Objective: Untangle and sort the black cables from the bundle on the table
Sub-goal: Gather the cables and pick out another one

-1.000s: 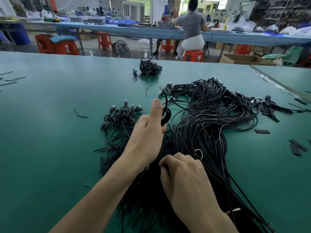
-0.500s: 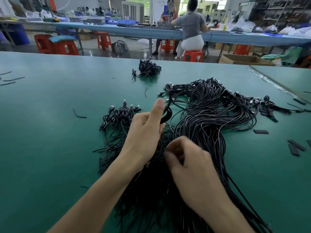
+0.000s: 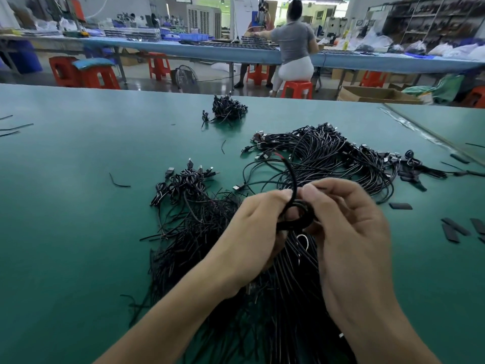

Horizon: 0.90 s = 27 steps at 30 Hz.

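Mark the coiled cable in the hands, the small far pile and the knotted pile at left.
coiled cable (image 3: 295, 226): head view, loop's lower arc.
small far pile (image 3: 229, 110): head view, its middle.
knotted pile (image 3: 183, 182): head view, its middle.

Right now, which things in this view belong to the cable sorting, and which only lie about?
Job: coiled cable, held by left hand and right hand; tangled bundle; near pile; far pile.
Lying about: flat black strips; short offcut; red stools.
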### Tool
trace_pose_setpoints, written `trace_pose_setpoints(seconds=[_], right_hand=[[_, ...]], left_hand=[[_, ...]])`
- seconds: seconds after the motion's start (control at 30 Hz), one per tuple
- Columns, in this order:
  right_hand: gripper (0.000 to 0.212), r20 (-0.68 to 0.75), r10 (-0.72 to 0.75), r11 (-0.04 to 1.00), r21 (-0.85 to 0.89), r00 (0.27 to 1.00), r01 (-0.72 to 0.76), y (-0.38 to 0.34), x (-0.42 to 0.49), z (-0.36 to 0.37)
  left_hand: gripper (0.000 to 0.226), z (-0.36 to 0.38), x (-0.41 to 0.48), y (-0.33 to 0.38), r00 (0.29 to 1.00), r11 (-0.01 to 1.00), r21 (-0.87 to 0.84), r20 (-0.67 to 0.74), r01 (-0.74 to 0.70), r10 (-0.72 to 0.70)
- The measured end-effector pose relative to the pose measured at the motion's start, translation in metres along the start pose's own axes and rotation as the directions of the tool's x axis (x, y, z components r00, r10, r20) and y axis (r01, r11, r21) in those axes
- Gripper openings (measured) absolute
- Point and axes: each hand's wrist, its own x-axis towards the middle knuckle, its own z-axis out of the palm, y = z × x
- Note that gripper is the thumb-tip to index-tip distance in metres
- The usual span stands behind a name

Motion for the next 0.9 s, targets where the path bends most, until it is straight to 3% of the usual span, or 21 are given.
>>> trace_pose_setpoints(seconds=[0.2,0.3,0.43,0.5,0.6,0.67,0.73,0.83,0.9], right_hand=[[0.015,0.125,0.086,0.993,-0.087,0.989,-0.075,-0.001,0.000,-0.002],[0.012,0.201,0.083,0.981,-0.189,0.976,-0.045,0.000,0.001,-0.003],[0.015,0.275,0.017,0.945,-0.318,0.961,0.075,0.002,0.002,-0.007],[0.017,0.290,-0.115,0.840,-0.482,0.950,0.249,0.003,0.003,-0.010],[0.010,0.463,-0.275,0.548,-0.645,0.843,0.533,0.002,0.002,-0.013],[0.006,0.565,-0.292,0.385,-0.669,0.772,0.636,0.000,0.001,-0.015],[0.010,0.601,-0.294,0.308,-0.677,0.744,0.668,-0.004,0.001,-0.016],[0.006,0.617,-0.273,0.383,-0.634,0.738,0.672,-0.010,0.002,-0.016],[0.015,0.604,-0.235,0.469,-0.616,0.762,0.633,-0.013,0.003,-0.017]], left_hand=[[0.033,-0.001,0.002,0.003,0.996,0.990,-0.123,-0.060,-0.076,0.069],[0.042,0.000,0.001,0.004,0.991,0.984,-0.126,-0.061,-0.124,0.117],[0.057,-0.001,0.004,0.003,0.970,0.987,-0.077,-0.208,-0.142,0.123],[0.058,-0.003,0.008,0.000,0.952,0.991,0.026,-0.277,-0.129,0.131],[0.063,-0.007,0.012,-0.008,0.957,0.983,0.161,-0.261,-0.090,0.130],[0.059,-0.010,0.012,-0.012,0.978,0.978,0.202,-0.188,-0.053,0.092],[0.056,-0.012,0.011,-0.013,0.992,0.984,0.176,-0.125,0.009,0.013],[0.062,-0.009,0.007,-0.009,0.996,0.990,0.107,0.002,0.091,-0.092],[0.067,-0.009,0.004,-0.006,0.983,0.987,0.059,0.096,0.152,-0.158]])
